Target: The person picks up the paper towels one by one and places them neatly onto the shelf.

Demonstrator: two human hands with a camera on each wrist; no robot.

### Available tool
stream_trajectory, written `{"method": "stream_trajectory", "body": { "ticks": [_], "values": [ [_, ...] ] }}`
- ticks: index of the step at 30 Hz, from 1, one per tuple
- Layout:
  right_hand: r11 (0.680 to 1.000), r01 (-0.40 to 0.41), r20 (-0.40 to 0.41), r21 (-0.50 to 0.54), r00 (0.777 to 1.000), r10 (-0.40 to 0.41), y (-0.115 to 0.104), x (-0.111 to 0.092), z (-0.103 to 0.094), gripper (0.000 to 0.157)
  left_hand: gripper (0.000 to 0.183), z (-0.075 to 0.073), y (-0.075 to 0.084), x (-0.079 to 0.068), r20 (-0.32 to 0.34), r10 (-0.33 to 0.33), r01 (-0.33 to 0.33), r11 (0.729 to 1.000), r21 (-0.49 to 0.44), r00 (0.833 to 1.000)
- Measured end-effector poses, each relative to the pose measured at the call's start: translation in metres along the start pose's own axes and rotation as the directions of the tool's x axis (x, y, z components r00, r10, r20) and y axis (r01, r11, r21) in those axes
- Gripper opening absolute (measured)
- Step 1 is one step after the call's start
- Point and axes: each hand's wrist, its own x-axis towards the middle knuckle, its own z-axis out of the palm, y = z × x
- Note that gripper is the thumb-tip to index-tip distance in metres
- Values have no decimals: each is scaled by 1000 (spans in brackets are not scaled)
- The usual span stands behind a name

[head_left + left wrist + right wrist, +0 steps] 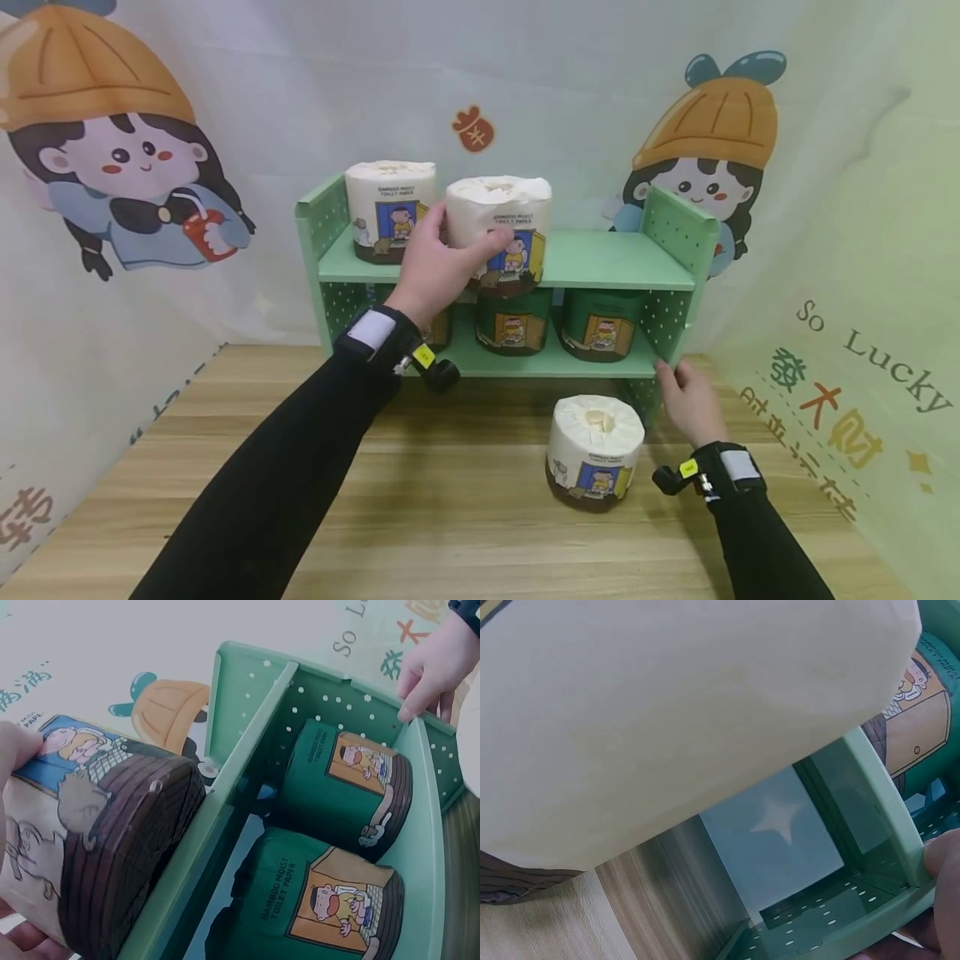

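Note:
My left hand (442, 267) grips a white-wrapped toilet paper roll (498, 208), thumb across its printed front. This roll is upright at the front edge of the top board of a green two-tier shelf (611, 258); the left wrist view shows its dark base (135, 847) beside that board, and I cannot tell whether they touch. Another white roll (390, 187) stands on the top board, left of the held one. Low on the shelf's right side panel, my right hand (692, 404) pinches the edge, its thumb (941, 851) at the lower board's corner.
Green-wrapped rolls (603, 325) stand on the lower board, the left one partly hidden by my left hand. A further white roll (596, 454) stands on the wooden table (450, 533), in front of the shelf and left of my right hand. A printed cloth (360, 92) hangs behind.

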Motion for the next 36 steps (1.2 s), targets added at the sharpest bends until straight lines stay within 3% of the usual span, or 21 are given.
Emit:
{"method": "stream_trajectory", "body": {
  "ticks": [6, 13, 21, 36],
  "values": [
    [1000, 5, 5, 9, 1000, -5, 2, 0, 0, 47, 82, 3, -2, 4, -38, -51, 49, 998, -33, 998],
    [1000, -8, 9, 9, 1000, 8, 2, 1, -1, 48, 67, 7, -1, 11, -76, -14, 21, 995, 94, 997],
    [1000, 2, -5, 0, 1000, -2, 1, 1, 0, 47, 75, 10, -2, 17, -123, -82, 94, 991, 96, 989],
    [1000, -5, -2, 0, 1000, 5, 1, 0, 0, 47, 49, 16, -5, 29, -153, -58, 98, 960, 264, 987]
  ]
}}
